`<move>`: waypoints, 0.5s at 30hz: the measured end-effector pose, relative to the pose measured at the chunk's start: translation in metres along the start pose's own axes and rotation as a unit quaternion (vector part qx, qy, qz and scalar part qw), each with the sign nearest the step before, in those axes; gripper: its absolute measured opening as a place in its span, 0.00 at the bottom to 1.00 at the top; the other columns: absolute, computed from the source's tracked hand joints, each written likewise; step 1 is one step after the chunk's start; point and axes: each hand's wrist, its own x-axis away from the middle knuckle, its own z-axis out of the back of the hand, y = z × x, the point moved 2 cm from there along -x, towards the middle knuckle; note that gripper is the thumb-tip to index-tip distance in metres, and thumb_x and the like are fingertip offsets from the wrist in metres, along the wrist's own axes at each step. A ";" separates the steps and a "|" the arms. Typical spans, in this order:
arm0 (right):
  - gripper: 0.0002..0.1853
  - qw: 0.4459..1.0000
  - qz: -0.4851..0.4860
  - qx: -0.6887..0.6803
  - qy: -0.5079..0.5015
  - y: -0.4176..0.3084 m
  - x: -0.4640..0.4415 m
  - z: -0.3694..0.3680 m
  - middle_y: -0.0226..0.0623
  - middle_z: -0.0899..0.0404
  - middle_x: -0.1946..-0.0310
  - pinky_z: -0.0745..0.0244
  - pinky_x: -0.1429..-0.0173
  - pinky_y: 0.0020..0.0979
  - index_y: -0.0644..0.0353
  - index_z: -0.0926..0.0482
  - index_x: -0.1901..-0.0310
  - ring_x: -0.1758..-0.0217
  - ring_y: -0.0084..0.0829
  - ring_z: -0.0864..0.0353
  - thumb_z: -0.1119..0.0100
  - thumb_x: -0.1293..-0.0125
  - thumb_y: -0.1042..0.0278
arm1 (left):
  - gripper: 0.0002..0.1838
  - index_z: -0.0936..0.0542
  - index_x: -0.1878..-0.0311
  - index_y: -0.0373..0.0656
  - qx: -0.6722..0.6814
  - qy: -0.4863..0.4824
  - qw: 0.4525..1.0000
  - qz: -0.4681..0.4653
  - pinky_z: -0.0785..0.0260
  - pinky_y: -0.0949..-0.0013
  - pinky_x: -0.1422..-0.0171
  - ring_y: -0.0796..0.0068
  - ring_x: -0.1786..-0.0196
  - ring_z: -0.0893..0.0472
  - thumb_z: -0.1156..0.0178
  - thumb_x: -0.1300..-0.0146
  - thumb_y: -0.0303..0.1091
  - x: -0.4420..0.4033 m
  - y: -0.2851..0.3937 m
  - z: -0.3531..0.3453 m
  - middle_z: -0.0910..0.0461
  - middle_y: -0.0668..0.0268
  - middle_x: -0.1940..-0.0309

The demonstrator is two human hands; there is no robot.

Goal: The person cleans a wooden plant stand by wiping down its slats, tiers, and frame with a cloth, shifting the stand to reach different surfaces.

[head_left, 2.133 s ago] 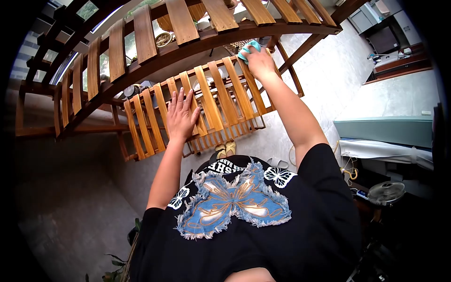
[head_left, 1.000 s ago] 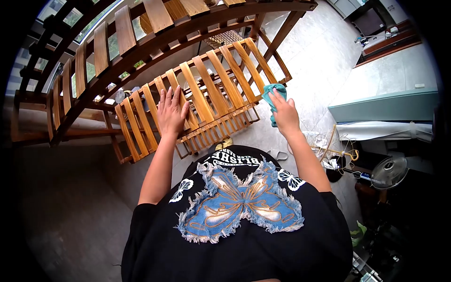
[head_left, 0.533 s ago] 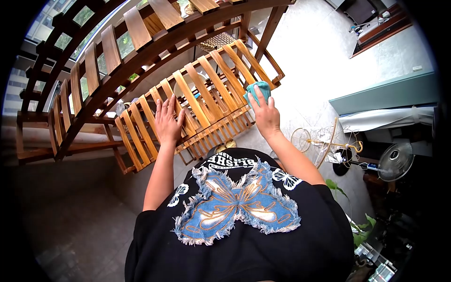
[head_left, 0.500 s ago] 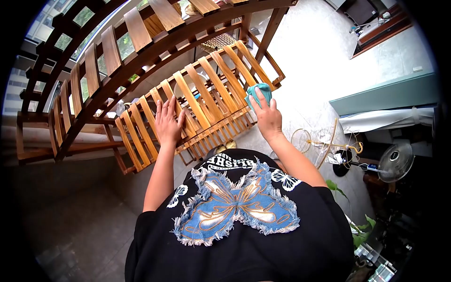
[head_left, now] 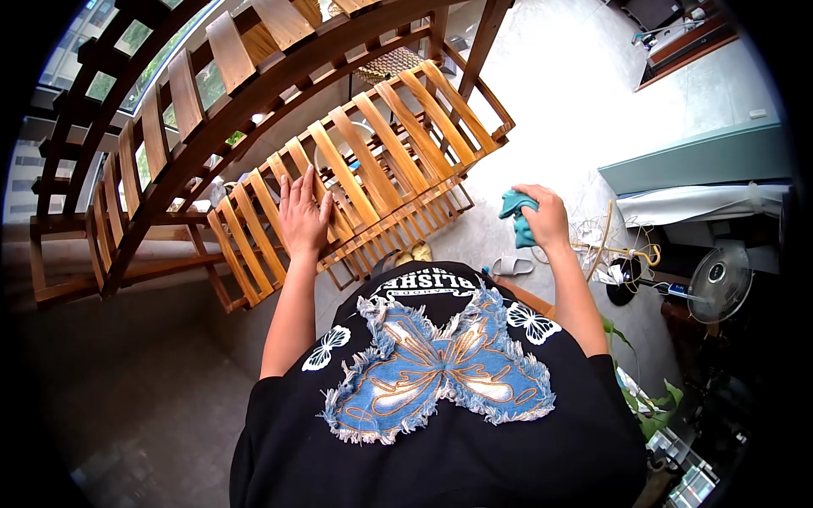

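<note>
My left hand (head_left: 303, 218) lies flat with its fingers stretched over the slats of a wooden slatted rack (head_left: 366, 165). Off the rack's right end, over the pale floor, my right hand (head_left: 546, 222) grips a teal cloth (head_left: 520, 218). Part of the cloth hangs below my fingers. The rack's slats are light brown and glossy, with further slatted tiers showing beneath them. Behind it rises a darker curved wooden frame (head_left: 203, 123), also with slats.
To the right stands a fan (head_left: 718, 284), with a wire-and-stick object (head_left: 622, 250) near it. Grey slippers (head_left: 512, 266) lie on the floor. A teal panel (head_left: 694, 157) borders the floor at the right. Green leaves (head_left: 656, 411) show at lower right.
My right hand has lifted off the rack's right end and moved right and toward me, taking the cloth with it. My left hand stays on the slats.
</note>
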 end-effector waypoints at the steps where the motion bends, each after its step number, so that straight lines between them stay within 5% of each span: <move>1: 0.27 0.998 0.037 -0.003 0.049 -0.019 -0.006 0.005 0.43 0.13 0.48 0.24 0.34 0.37 0.56 0.14 0.44 0.42 0.45 0.17 0.44 0.47 0.81 | 0.33 0.30 0.23 0.55 0.001 -0.003 1.000 0.003 0.48 0.55 0.16 0.51 0.18 0.41 0.44 0.27 0.57 0.001 0.001 0.000 0.25 0.61 0.31; 4: 0.34 0.982 0.089 -0.023 0.162 -0.065 -0.027 -0.006 0.35 0.17 0.39 0.26 0.30 0.38 0.48 0.18 0.35 0.38 0.42 0.19 0.42 0.45 0.85 | 0.33 0.34 0.20 0.60 0.001 -0.015 1.000 0.010 0.48 0.55 0.16 0.52 0.17 0.42 0.47 0.24 0.57 0.002 0.000 0.000 0.26 0.64 0.29; 6: 0.40 0.982 0.086 0.085 0.147 -0.068 -0.048 -0.054 0.29 0.25 0.29 0.18 0.38 0.38 0.34 0.26 0.28 0.46 0.41 0.20 0.35 0.41 0.80 | 0.33 0.35 0.19 0.60 -0.006 -0.025 1.000 0.011 0.50 0.55 0.15 0.53 0.16 0.44 0.48 0.24 0.58 0.001 -0.008 -0.002 0.27 0.63 0.28; 8: 0.42 0.986 0.037 0.164 -0.004 -0.064 -0.046 -0.071 0.30 0.29 0.26 0.18 0.37 0.38 0.34 0.29 0.26 0.46 0.41 0.21 0.33 0.42 0.79 | 0.34 0.36 0.19 0.61 -0.003 -0.037 0.999 0.011 0.51 0.55 0.15 0.54 0.16 0.45 0.48 0.24 0.58 0.001 -0.005 0.002 0.28 0.63 0.28; 12: 0.38 0.981 0.088 0.162 0.056 -0.040 -0.024 -0.069 0.33 0.28 0.27 0.17 0.37 0.39 0.37 0.24 0.29 0.45 0.43 0.22 0.36 0.42 0.80 | 0.33 0.33 0.21 0.57 0.015 -0.005 1.000 0.000 0.48 0.53 0.16 0.51 0.18 0.41 0.46 0.25 0.57 -0.002 -0.006 0.003 0.24 0.61 0.33; 14: 0.35 0.987 0.144 -0.023 0.063 -0.009 -0.019 -0.053 0.39 0.20 0.35 0.17 0.43 0.33 0.49 0.22 0.30 0.47 0.34 0.18 0.44 0.42 0.83 | 0.34 0.33 0.20 0.57 0.005 -0.008 1.000 0.001 0.48 0.53 0.16 0.51 0.18 0.41 0.47 0.25 0.58 0.001 -0.009 0.002 0.24 0.61 0.33; 15: 0.32 0.978 -0.014 -0.206 0.027 0.004 -0.022 -0.043 0.39 0.17 0.41 0.18 0.45 0.31 0.56 0.20 0.34 0.51 0.30 0.17 0.46 0.42 0.82 | 0.34 0.34 0.20 0.58 -0.006 -0.004 1.000 -0.001 0.47 0.54 0.16 0.52 0.18 0.41 0.47 0.25 0.58 0.001 -0.012 -0.001 0.24 0.62 0.33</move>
